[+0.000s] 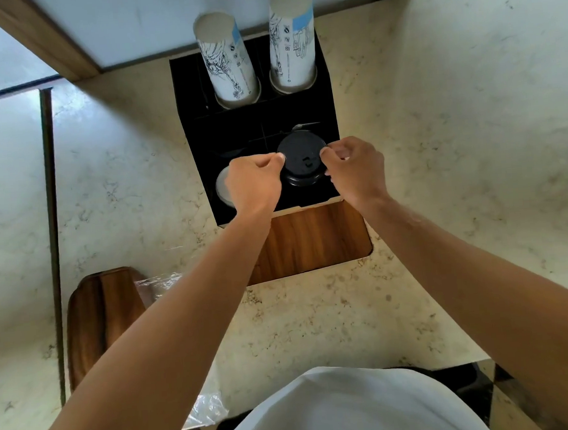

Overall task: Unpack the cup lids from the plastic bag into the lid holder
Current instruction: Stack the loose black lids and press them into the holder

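A stack of black cup lids [300, 155] stands in the front right slot of the black lid holder [328, 112]. My left hand [255, 180] pinches the stack's left rim with curled fingers. On the opposite rim, my right hand [353, 170] pinches the stack the same way. A pale translucent lid [222, 188] lies in the front left slot, partly hidden behind my left hand. The clear plastic bag [204, 409] lies crumpled on the counter near the front edge, under my left forearm.
Two tall stacks of white printed paper cups [228, 60] [291, 38] rise from the holder's back slots. A wooden panel [307, 243] is set into the marble counter [454, 138] in front of the holder. A wooden chair back [102, 315] stands at the lower left.
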